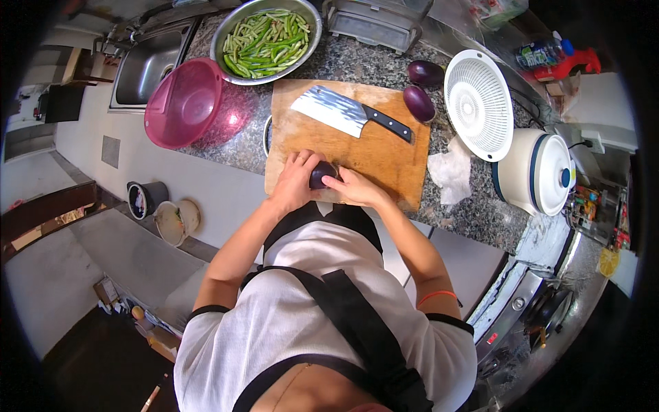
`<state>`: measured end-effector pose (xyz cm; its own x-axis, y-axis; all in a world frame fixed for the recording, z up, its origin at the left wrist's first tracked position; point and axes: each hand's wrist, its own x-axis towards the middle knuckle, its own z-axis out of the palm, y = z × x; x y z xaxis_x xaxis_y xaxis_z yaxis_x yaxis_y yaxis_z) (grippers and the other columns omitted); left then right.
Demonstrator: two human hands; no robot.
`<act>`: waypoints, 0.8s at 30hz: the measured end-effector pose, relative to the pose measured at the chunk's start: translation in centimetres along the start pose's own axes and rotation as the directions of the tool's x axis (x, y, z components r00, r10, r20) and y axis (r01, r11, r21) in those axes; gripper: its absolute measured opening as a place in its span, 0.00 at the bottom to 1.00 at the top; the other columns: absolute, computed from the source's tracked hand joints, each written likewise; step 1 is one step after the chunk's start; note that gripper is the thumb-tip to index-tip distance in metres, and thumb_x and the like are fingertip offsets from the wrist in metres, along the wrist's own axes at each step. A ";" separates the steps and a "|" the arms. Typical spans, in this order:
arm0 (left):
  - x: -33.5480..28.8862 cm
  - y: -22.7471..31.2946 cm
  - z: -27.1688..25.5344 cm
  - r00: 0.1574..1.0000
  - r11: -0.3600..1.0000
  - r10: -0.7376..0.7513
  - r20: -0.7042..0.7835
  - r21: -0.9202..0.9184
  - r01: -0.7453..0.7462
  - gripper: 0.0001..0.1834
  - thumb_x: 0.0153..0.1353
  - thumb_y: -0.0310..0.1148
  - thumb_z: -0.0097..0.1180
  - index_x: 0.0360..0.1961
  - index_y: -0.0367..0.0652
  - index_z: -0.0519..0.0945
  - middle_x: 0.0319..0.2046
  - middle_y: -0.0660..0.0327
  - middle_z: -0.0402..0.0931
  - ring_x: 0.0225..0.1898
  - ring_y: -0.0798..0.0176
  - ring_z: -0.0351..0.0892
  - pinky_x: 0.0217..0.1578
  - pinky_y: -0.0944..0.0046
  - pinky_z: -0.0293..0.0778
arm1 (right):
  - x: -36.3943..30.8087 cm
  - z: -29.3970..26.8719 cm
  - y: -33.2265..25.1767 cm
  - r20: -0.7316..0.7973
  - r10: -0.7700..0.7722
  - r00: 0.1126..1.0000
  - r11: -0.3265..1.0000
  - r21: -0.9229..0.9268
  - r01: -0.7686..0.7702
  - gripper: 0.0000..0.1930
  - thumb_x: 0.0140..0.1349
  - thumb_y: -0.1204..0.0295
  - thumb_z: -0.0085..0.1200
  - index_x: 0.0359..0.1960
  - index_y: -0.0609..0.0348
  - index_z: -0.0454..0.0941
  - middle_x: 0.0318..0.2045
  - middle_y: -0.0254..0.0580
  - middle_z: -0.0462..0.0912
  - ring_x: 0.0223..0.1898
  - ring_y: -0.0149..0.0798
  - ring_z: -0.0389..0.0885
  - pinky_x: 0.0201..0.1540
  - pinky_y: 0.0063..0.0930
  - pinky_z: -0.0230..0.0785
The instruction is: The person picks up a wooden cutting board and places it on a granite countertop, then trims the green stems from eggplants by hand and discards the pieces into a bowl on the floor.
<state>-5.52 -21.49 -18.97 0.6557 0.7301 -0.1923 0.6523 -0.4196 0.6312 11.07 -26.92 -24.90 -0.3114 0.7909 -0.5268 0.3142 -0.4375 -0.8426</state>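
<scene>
A dark purple eggplant (pixel 320 175) is at the near edge of the wooden cutting board (pixel 391 165), between my two hands. My left hand (pixel 295 180) curls round its left side, fingers over the top. From the right, my right hand (pixel 360 188) presses its thumb against the skin; some of its fingers are hidden. Farther up the board lies a cleaver (pixel 336 112), its broad blade to the left and its black handle to the right. One glossy eggplant (pixel 419 104) rests at the board's right edge, with another eggplant (pixel 426 73) just behind it.
Green peppers or beans fill a metal bowl (pixel 317 41) at the back. Left of the board, a pink plastic basin (pixel 180 106) sits near the sink (pixel 145 72). A white colander (pixel 479 103), crumpled white cloth (pixel 451 170) and white cooker (pixel 535 172) stand to the right.
</scene>
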 end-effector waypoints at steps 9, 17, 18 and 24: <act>-0.3 1.1 -2.4 0.997 0.998 0.063 -0.053 0.001 -0.063 0.29 0.35 0.23 0.62 0.42 0.45 0.67 0.41 0.56 0.68 0.45 0.51 0.66 0.46 0.59 0.65 | 0.2 -2.3 -2.2 0.150 -0.165 0.975 0.946 -0.257 0.200 0.20 0.56 0.62 0.42 0.41 0.69 0.63 0.34 0.61 0.73 0.37 0.51 0.74 0.40 0.37 0.64; 0.0 -1.0 -4.1 0.982 0.990 0.140 -0.125 0.043 -0.136 0.30 0.33 0.22 0.61 0.42 0.44 0.66 0.39 0.56 0.68 0.43 0.49 0.67 0.44 0.59 0.66 | 2.0 -1.1 -4.5 -0.004 -0.156 0.988 0.950 -0.274 0.149 0.15 0.52 0.68 0.39 0.36 0.68 0.66 0.32 0.59 0.74 0.38 0.51 0.74 0.40 0.38 0.64; 0.1 -1.0 -4.3 0.983 0.991 0.133 -0.124 -0.004 -0.135 0.30 0.33 0.21 0.61 0.42 0.44 0.66 0.39 0.56 0.68 0.42 0.48 0.67 0.43 0.58 0.66 | 2.0 -1.1 -4.4 -0.001 -0.170 0.985 0.963 -0.213 0.166 0.15 0.52 0.68 0.39 0.35 0.68 0.67 0.32 0.59 0.74 0.37 0.51 0.74 0.40 0.38 0.64; 0.6 -1.4 -4.9 0.985 0.949 0.155 -0.078 -0.264 -0.171 0.30 0.28 0.23 0.64 0.38 0.43 0.69 0.35 0.54 0.69 0.40 0.48 0.69 0.41 0.60 0.66 | 1.2 -0.4 -4.7 -0.110 -0.220 0.969 0.970 -0.131 0.205 0.11 0.51 0.69 0.39 0.30 0.67 0.67 0.23 0.54 0.73 0.26 0.45 0.72 0.32 0.37 0.64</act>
<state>-7.94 -17.83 -16.31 0.7171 0.6962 -0.0326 0.4070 -0.3803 0.8305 9.57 -23.73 -21.52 -0.2725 0.9097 -0.3134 0.3581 -0.2064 -0.9106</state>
